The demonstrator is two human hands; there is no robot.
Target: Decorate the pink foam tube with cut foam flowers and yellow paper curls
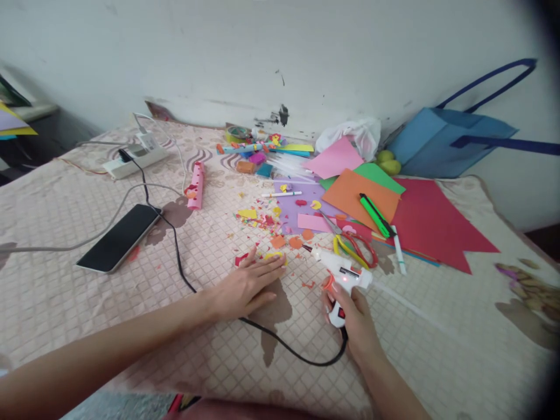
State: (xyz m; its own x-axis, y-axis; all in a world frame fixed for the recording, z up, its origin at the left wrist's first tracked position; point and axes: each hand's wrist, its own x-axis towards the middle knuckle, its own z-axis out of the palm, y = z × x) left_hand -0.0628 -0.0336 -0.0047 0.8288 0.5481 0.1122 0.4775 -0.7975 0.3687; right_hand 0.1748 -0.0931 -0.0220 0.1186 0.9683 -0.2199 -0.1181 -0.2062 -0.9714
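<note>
My right hand (356,318) is wrapped round the handle of a white hot glue gun (339,271), its dark nozzle pointing left and a clear glue stick trailing from its back. Flat on the cloth lies my left hand (249,283), fingers stretched out, over a small yellow paper piece (275,256) that it partly covers. A red paper scrap (240,259) shows beside its fingers. Just left of the nozzle sit orange paper cutouts (295,242). Scissors (353,245) with red and yellow handles lie behind the glue gun.
The black cord (289,347) runs under my left wrist toward a power strip (135,162). A phone (120,238) and a pink decorated paper roll (196,186) lie left. Coloured paper sheets (431,227), a green marker (375,216) and a blue bag (450,140) occupy the right.
</note>
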